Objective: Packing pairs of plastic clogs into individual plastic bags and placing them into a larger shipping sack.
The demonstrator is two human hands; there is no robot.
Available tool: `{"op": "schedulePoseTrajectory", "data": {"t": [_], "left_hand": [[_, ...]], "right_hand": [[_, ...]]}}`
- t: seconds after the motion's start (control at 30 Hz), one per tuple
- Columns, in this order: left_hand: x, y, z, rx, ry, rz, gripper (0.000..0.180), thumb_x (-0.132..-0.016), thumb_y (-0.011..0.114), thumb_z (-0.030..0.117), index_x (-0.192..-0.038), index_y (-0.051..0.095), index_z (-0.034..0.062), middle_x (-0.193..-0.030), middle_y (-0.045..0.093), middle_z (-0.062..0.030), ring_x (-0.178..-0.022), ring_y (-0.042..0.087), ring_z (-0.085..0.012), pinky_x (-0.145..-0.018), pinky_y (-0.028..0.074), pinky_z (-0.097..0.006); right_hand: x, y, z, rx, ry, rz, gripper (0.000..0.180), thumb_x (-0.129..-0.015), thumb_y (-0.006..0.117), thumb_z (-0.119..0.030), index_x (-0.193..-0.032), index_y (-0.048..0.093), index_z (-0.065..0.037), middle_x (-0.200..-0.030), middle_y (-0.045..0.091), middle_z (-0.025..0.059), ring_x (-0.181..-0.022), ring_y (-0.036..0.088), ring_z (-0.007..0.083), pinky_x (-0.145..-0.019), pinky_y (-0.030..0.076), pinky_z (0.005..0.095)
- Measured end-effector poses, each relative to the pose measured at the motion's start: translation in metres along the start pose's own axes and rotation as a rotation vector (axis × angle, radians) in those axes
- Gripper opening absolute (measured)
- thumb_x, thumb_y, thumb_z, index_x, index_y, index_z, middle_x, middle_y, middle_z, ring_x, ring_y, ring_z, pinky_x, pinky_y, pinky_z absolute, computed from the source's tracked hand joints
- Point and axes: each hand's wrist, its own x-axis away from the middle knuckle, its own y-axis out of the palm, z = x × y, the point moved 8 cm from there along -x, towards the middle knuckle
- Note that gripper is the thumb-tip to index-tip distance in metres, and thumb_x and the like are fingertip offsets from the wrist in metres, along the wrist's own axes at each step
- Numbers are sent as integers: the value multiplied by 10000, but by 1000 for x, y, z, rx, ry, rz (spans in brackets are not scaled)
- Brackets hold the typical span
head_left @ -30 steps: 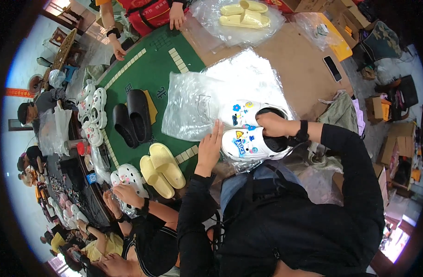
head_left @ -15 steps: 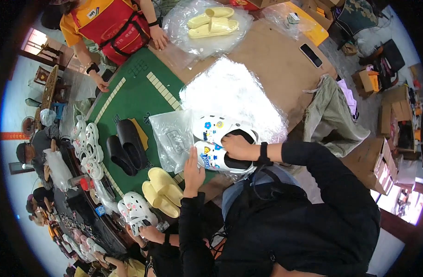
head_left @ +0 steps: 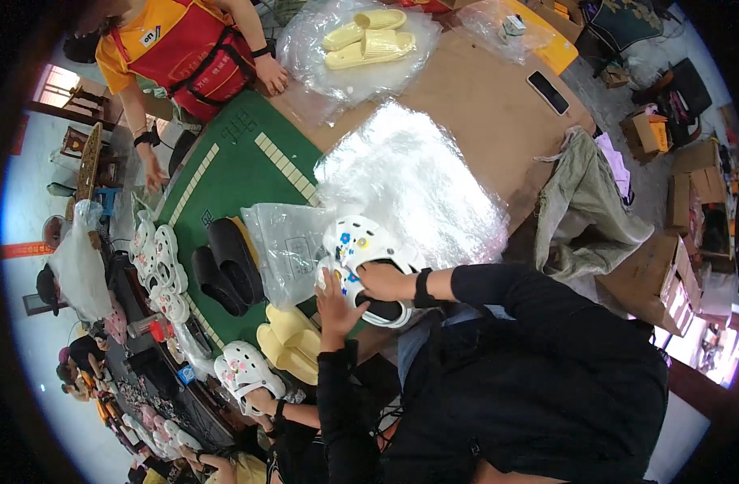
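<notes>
A pair of white clogs (head_left: 394,256) with colourful charms lies at the table's near edge, toes to the left. My right hand (head_left: 386,282) grips the pair at the foot openings. Against the toe of the nearer clog rests my left hand (head_left: 337,313), its fingers stretched out and partly covering the charms. Just beyond their toes lies a clear plastic bag (head_left: 285,246), partly behind the clogs. Shiny clear plastic film (head_left: 410,185) spreads on the far side of the pair.
Black slides (head_left: 228,270) and yellow slides (head_left: 293,343) sit to my left. A neighbour's hands hold another white clog (head_left: 247,371). Across the table stands a person in a red apron (head_left: 204,56). A phone (head_left: 547,93) and a sack (head_left: 587,210) are on the right.
The white clogs have shifted left and slightly nearer with my right hand, their toes now meeting my left fingers. The person across has moved an arm lower.
</notes>
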Motion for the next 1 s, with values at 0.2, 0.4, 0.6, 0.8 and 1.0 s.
{"op": "schedulePoseTrajectory", "data": {"t": [0.2, 0.4, 0.6, 0.8, 1.0], "left_hand": [[12, 9, 12, -307, -124, 56, 774, -719, 631, 136, -1376, 280, 343, -1394, 260, -224, -1174, 339, -507, -957, 324, -515], [3, 2, 30, -454, -49, 167, 658, -807, 480, 57, -1337, 334, 417, -1335, 307, -286, -1072, 444, -481, -892, 389, -488], [-7, -4, 58, -558, 47, 87, 667, -802, 463, 19, -1306, 360, 443, -1336, 302, -288, -996, 503, -469, -774, 478, -432], [-14, 20, 37, -532, -61, 12, 442, -787, 498, 62, -1193, 471, 234, -1328, 322, -276, -941, 526, -478, -708, 507, -447], [-17, 24, 37, -519, -13, 72, 351, -792, 495, 76, -1124, 495, 191, -1305, 376, -202, -926, 542, -441, -659, 522, -429]], "right_hand": [[36, -108, 71, -432, 319, 70, 411, -751, 665, -405, -592, 631, -27, -449, 519, 85, -411, 510, 133, -417, 374, 295], [68, -171, 188, -73, 266, 238, 661, -683, 699, -502, -1071, 573, 18, -1125, 556, 204, -995, 546, 273, -874, 429, 396], [77, -176, 264, -64, 802, 248, 1038, -610, 736, -544, -1352, 246, -10, -1387, 267, 226, -1295, 251, 331, -1035, 240, 469], [45, -188, 198, -463, 482, 367, 880, -630, 779, -410, -1294, 364, -8, -1246, 478, 181, -1169, 440, 281, -989, 339, 354], [43, -160, 228, -815, 456, 85, 778, -675, 780, -321, -1268, 405, 14, -1181, 534, 143, -1102, 483, 224, -959, 361, 320]]}}
